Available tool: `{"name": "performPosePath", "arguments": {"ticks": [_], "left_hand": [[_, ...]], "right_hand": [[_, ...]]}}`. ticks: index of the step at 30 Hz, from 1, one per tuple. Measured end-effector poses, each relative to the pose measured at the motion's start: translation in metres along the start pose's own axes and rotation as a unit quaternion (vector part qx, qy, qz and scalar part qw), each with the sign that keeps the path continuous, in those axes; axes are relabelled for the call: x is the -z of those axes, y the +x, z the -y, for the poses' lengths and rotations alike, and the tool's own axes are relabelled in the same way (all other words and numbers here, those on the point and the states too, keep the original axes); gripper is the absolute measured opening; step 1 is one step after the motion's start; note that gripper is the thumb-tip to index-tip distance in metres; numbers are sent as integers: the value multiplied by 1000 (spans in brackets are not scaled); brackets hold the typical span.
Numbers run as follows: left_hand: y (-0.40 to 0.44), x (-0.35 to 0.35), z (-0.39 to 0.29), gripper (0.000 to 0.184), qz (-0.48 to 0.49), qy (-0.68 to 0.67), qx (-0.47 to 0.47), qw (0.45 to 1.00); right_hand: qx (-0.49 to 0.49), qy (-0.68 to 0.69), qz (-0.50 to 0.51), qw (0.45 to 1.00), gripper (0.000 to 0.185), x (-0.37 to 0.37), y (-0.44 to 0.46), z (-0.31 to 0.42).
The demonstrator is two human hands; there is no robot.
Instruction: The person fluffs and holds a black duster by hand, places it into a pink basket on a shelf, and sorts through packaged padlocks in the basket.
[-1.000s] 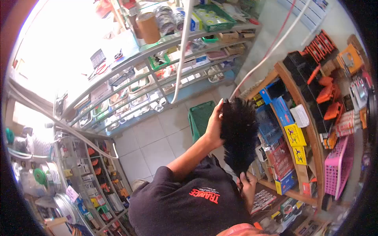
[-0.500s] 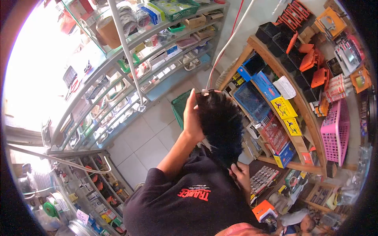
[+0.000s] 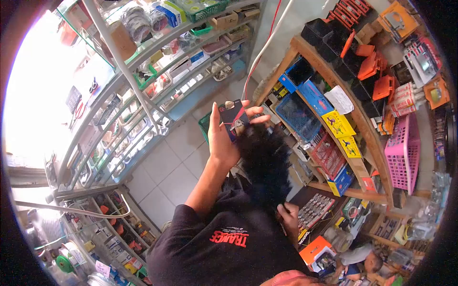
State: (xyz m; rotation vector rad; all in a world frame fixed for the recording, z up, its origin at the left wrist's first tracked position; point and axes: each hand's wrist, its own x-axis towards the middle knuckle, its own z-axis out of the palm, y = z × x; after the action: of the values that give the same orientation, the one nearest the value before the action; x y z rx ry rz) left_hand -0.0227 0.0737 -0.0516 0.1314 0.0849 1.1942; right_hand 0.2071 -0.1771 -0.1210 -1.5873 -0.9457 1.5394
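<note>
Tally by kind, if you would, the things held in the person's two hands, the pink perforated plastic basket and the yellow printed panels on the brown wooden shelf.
Dark, flat, card-like package in the left hand: 1
Fluffy black duster in the right hand: 1
Pink perforated plastic basket: 1
Yellow printed panels: 2
Total: 5

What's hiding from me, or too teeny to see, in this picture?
In the head view:
- The grip end of the black duster: hidden by the right hand.
- Small print on the dark packet in the left hand: too small.
- Part of the green bin: behind the left hand.
- Writing on the white paper: too small.
</note>
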Motion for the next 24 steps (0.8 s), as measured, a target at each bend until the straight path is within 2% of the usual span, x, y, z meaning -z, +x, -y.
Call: {"name": "performPosePath", "arguments": {"ticks": [2, 5, 8, 11, 13, 15, 17, 19, 21, 22, 24], "left_hand": [[-2, -9, 0, 74, -24, 3, 11, 1000], [3, 6, -2, 73, 45, 2, 6, 999], [-2, -12, 1, 74, -12, -30, 18, 999], [4, 4, 1, 74, 36, -3, 22, 999], [1, -8, 1, 73, 5, -9, 20, 1000], [2, -10, 4, 72, -2, 0, 16, 1000], [5, -3, 6, 72, 13, 27, 7, 1000], [4, 0, 13, 72, 44, 23, 15, 999], [6, 0, 26, 72, 69, -18, 35, 997], [3, -5, 28, 71, 47, -38, 69, 996], [6, -3, 27, 72, 69, -18, 65, 995]], "right_hand": [[-11, -20, 2, 1000, 18, 8, 2, -17], [6, -62, 14, 998, 18, 7, 2, -2], [1, -38, 20, 999, 19, 19, 4, -19], [11, -68, 23, 997, 19, 10, 4, 1], [1, -19, -2, 1000, 18, 1, 6, 10], [-1, -44, 9, 999, 16, 3, 7, 12], [17, -181, 73, 981, 13, 14, 9, 13], [1, -67, 9, 998, 11, -1, 9, 25], [-6, -15, -11, 1000, 12, -6, 10, 34], [-5, -21, 2, 1000, 13, -5, 10, 36], [-4, -38, 5, 999, 15, -3, 12, 35]]}}
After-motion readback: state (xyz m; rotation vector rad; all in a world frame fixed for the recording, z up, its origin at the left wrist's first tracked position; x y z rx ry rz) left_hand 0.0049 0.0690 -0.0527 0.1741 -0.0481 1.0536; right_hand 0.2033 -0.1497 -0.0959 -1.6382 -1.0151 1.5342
